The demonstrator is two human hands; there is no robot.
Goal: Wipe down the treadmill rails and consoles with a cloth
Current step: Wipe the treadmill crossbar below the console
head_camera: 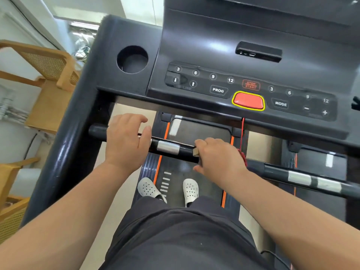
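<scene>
The black treadmill console (214, 55) with its button panel fills the top of the view. Below it a black crossbar rail (169, 148) with silver grip sensors runs from left to right. My left hand (126, 141) lies on top of the rail near its left end, fingers stretched forward and apart, holding nothing. My right hand (216, 158) is closed over the middle of the rail, pinching a small beige folded cloth (195, 152) against it. Only a corner of the cloth shows past my fingers.
A red safety cord (242, 133) hangs from under the red stop button (248, 100) down to my right wrist. A round cup holder (132, 59) sits at the console's left. My feet in white clogs (191, 190) stand on the belt. Wooden cane furniture (44, 63) stands to the left.
</scene>
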